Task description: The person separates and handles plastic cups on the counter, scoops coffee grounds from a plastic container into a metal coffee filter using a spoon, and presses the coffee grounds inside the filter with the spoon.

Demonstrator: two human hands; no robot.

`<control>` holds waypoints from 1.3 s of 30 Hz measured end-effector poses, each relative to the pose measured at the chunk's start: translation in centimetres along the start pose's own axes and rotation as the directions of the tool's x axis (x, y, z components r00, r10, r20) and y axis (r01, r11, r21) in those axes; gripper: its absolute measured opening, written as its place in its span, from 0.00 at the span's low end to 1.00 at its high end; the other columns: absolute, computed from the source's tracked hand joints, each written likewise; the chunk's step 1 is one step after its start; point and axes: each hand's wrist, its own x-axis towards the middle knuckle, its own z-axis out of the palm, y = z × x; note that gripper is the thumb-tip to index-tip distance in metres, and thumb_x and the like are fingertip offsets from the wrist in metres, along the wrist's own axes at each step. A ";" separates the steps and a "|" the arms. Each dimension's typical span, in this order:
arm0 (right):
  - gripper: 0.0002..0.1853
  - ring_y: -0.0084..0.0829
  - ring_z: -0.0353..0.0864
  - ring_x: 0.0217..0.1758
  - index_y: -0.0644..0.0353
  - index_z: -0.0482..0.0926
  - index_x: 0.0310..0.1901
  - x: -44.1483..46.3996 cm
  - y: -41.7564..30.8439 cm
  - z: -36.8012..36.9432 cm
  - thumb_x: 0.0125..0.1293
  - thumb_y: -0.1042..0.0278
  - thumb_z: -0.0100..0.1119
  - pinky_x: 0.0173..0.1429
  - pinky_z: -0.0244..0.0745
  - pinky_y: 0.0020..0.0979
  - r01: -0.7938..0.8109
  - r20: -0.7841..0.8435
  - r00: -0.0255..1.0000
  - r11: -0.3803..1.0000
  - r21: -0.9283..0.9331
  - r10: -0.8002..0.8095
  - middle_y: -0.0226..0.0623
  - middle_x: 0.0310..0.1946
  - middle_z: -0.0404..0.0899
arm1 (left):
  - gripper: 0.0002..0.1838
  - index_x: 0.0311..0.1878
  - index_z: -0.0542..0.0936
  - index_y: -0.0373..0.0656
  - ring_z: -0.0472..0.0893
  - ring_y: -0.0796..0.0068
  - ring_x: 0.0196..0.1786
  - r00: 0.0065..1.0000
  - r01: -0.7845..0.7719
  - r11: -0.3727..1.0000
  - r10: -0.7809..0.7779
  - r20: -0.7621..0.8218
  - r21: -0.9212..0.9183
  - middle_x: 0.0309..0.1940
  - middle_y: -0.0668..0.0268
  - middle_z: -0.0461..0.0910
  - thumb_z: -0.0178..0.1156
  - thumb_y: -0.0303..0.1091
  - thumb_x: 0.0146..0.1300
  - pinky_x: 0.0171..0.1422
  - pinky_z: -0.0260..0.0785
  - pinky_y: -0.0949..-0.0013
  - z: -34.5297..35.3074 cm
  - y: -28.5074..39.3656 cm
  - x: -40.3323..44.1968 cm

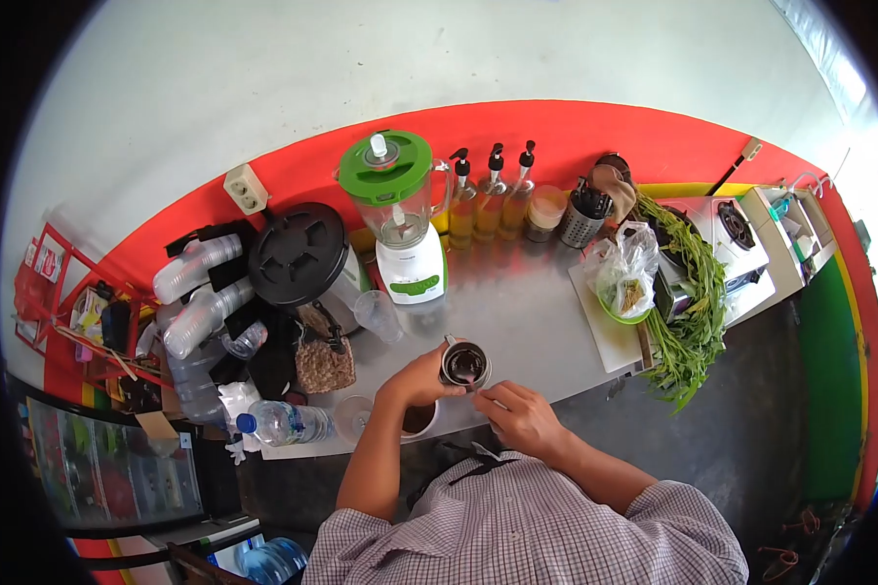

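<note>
My left hand [416, 381] is wrapped around a small metal-rimmed cup [448, 368] with dark brown contents, held over the front edge of the counter. Close against the cup's near side is my right hand [520, 417], its fingers pinched together; a thin light piece, perhaps a spoon, shows at the cup's rim, but I cannot make out what the fingers hold. Partly hidden by my left forearm, a white tub [432, 421] with dark brown contents stands below the cup. A clear round lid or bowl [352, 417] lies left of that forearm.
On the steel counter [517, 322] stand a green-lidded blender [400, 214], several pump bottles [493, 200], a tipped clear plastic cup [378, 315] and a water bottle [288, 423]. A black-lidded container [299, 253] is at left; leafy greens [693, 322] and a stove [717, 234] are at right.
</note>
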 end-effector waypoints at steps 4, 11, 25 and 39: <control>0.27 0.39 0.89 0.48 0.63 0.87 0.56 0.4 0.5 0.2 0.51 0.81 0.73 0.49 0.88 0.41 -0.047 -0.023 0.999 0.998 -0.040 0.046 0.38 0.50 0.86 | 0.47 0.78 0.69 0.45 0.81 0.66 0.68 0.996 0.071 0.992 -0.075 0.040 0.102 0.66 0.63 0.83 0.84 0.28 0.56 0.78 0.71 0.61 -0.4 1.9 -0.1; 0.24 0.40 0.88 0.49 0.64 0.86 0.55 -0.2 -0.5 0.9 0.53 0.79 0.71 0.51 0.87 0.41 -0.017 -0.048 0.999 0.997 -0.075 0.014 0.39 0.49 0.85 | 0.47 0.77 0.69 0.45 0.81 0.66 0.67 1.000 -0.024 1.000 0.024 0.018 0.003 0.66 0.62 0.83 0.84 0.28 0.56 0.77 0.71 0.62 0.3 0.8 -0.1; 0.23 0.40 0.88 0.49 0.60 0.86 0.54 -1.1 -0.2 0.7 0.53 0.77 0.72 0.52 0.87 0.41 -0.056 -0.067 0.996 0.997 -0.047 0.053 0.38 0.50 0.85 | 0.42 0.73 0.77 0.49 0.87 0.52 0.67 0.958 0.002 0.985 0.047 -0.283 0.170 0.62 0.59 0.89 0.84 0.44 0.55 0.72 0.76 0.55 2.8 2.2 -2.3; 0.24 0.39 0.87 0.47 0.60 0.86 0.55 -0.8 0.5 0.8 0.53 0.80 0.71 0.50 0.87 0.41 -0.104 -0.089 0.991 0.992 -0.067 0.098 0.36 0.49 0.85 | 0.40 0.71 0.79 0.45 0.88 0.51 0.61 0.899 0.010 0.965 0.107 -0.425 0.263 0.57 0.58 0.91 0.82 0.52 0.58 0.71 0.66 0.46 4.8 -0.1 -2.5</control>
